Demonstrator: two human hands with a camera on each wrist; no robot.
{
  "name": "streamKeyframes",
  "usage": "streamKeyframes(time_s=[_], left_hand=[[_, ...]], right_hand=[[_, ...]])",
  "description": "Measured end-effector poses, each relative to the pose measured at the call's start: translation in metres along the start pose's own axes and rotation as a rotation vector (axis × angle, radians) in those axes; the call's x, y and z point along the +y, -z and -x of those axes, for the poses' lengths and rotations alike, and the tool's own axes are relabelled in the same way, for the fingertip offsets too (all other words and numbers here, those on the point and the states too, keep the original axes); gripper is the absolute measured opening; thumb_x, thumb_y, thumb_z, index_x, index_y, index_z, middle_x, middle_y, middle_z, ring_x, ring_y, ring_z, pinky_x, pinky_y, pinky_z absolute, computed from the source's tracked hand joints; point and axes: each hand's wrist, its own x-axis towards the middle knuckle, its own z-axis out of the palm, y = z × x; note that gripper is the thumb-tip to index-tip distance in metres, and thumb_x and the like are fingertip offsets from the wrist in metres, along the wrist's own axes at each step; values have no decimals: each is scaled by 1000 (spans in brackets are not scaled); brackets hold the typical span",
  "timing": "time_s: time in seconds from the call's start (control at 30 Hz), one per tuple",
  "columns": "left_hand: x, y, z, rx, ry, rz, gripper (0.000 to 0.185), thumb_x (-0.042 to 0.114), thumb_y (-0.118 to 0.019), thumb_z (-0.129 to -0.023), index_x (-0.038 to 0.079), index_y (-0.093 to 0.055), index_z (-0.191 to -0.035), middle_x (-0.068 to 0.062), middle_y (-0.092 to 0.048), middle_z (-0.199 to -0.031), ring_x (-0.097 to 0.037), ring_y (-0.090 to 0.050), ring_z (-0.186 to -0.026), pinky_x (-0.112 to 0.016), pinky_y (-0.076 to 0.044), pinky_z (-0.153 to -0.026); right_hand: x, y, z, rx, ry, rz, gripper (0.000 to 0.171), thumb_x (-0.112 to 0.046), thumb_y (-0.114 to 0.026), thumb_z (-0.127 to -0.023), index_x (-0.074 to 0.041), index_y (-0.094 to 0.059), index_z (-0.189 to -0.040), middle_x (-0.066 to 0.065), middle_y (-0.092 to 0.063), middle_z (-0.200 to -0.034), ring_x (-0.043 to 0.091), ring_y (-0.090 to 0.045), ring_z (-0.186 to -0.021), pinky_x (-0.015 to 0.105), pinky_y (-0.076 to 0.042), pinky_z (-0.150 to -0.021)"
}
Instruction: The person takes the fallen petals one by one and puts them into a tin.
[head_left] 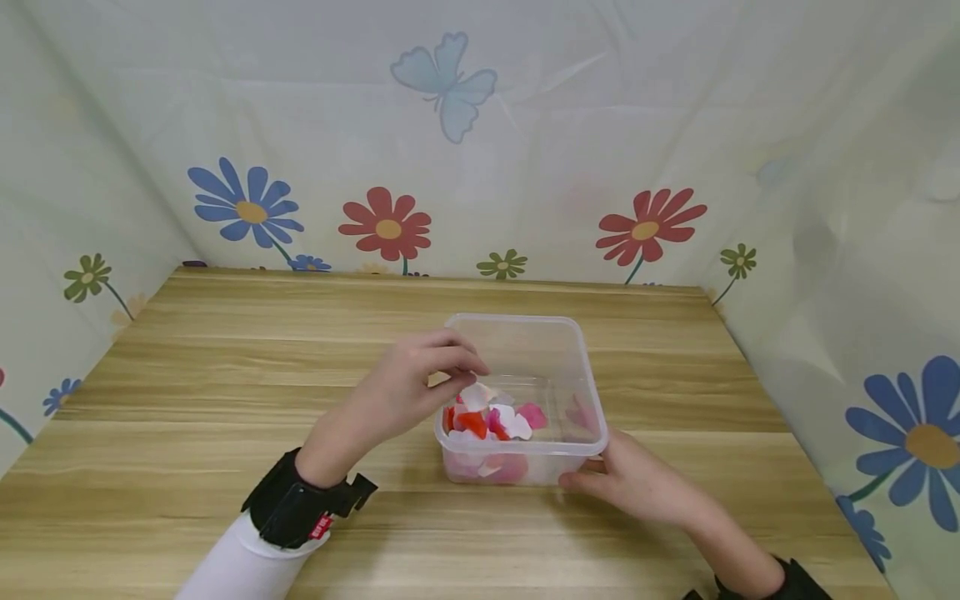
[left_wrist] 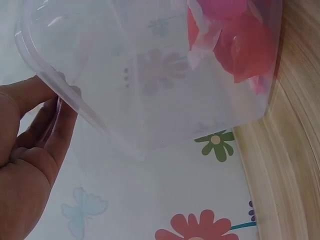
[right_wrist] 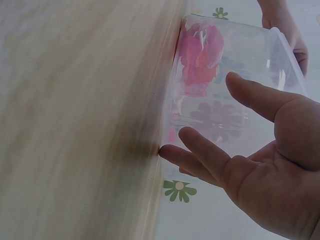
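Where the table (head_left: 225, 400) meets the flowered cloth (head_left: 525, 167), a clear box (head_left: 555, 342) of pink, red and white petals (head_left: 495, 421) sits between the hands. Left hand (head_left: 408, 379) curls over its near rim, fingertips pinched; the pinched object cannot be told. Right hand (head_left: 637, 483), fingers relaxed, touches the front corner. Only the right wrist view shows these spread fingers (right_wrist: 210, 155).

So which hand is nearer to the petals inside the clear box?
The left hand. It reaches over the clear box's left rim, fingertips just above the petals. The right hand stays outside, fingers against the near right corner, with the wall between it and the petals.
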Motion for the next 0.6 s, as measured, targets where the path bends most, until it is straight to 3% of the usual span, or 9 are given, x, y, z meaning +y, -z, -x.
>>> streamKeyframes(time_s=[0.17, 0.3, 0.47, 0.6], left_hand=[[-1, -1, 0, -16, -2, 14, 21, -4, -79, -87, 4, -76, -106, -3, -69, -102, -10, -67, -89, -22, -57, -82], [-4, 2, 4, 20, 7, 0, 23, 1, -79, -89, 6, -73, -110, -1, -67, -108, -12, -65, -96, -27, -57, -86], [-12, 8, 14, 93, 57, -54, 26, 5, -80, -89, 7, -70, -114, -1, -65, -115, -17, -61, -109, -37, -54, -94], [-21, 16, 25, 142, 111, -117, 28, 6, -80, -90, 5, -68, -116, -4, -64, -119, -22, -60, -115, -44, -52, -98]], right_hand=[[1, -1, 0, 1, 4, 2, 91, -8, -77, -93, 4, -17, -159, 27, -49, -146, 35, -56, -128, 45, -49, -102], [3, 1, -1, -11, 24, -8, 89, -8, -77, -93, 6, -19, -158, 26, -51, -145, 33, -57, -127, 42, -49, -102], [4, 12, 1, -76, 69, -10, 71, -8, -76, -94, 7, -37, -151, 21, -57, -139, 25, -59, -125, 41, -49, -103], [2, 24, 8, -97, 41, 67, 63, -22, -77, -95, 0, -47, -146, 13, -58, -140, 25, -57, -128, 50, -49, -102]])
